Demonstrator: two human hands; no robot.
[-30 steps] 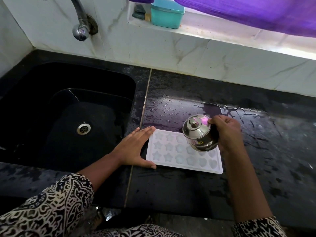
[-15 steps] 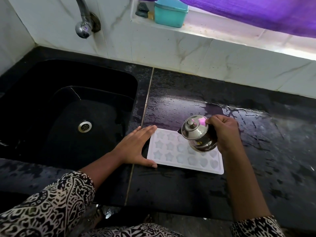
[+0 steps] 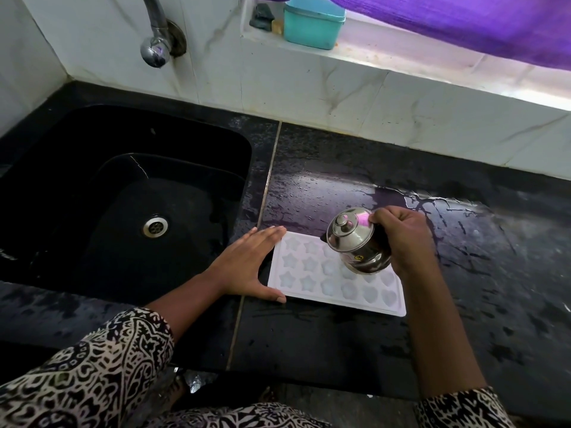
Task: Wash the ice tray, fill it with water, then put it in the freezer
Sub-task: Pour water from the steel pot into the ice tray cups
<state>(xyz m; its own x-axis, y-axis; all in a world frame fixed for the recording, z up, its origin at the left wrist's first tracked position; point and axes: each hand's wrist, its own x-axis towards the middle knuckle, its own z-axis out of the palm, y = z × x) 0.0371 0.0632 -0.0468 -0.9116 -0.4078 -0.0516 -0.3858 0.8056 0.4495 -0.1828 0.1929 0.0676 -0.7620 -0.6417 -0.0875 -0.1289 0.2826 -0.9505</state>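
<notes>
A white ice tray (image 3: 312, 287) with star and heart shaped cells lies flat on the wet black counter (image 3: 324, 344), just right of the sink. My left hand (image 3: 247, 264) rests flat against the tray's left edge, fingers straight, thumb along the front corner. My right hand (image 3: 401, 239) grips a small lidded steel pot (image 3: 355, 242), tilted to the left above the tray's back right cells. The pot hides several cells beneath it.
A black sink (image 3: 123, 196) with a steel drain (image 3: 155, 227) lies to the left, a steel tap (image 3: 156, 44) above it on the white wall. A teal box (image 3: 312, 23) stands on the ledge under a purple cloth (image 3: 463, 29). Water streaks the counter on the right.
The pot has shifted slightly toward the tray's back edge with my right hand. My left hand stays against the tray's left edge.
</notes>
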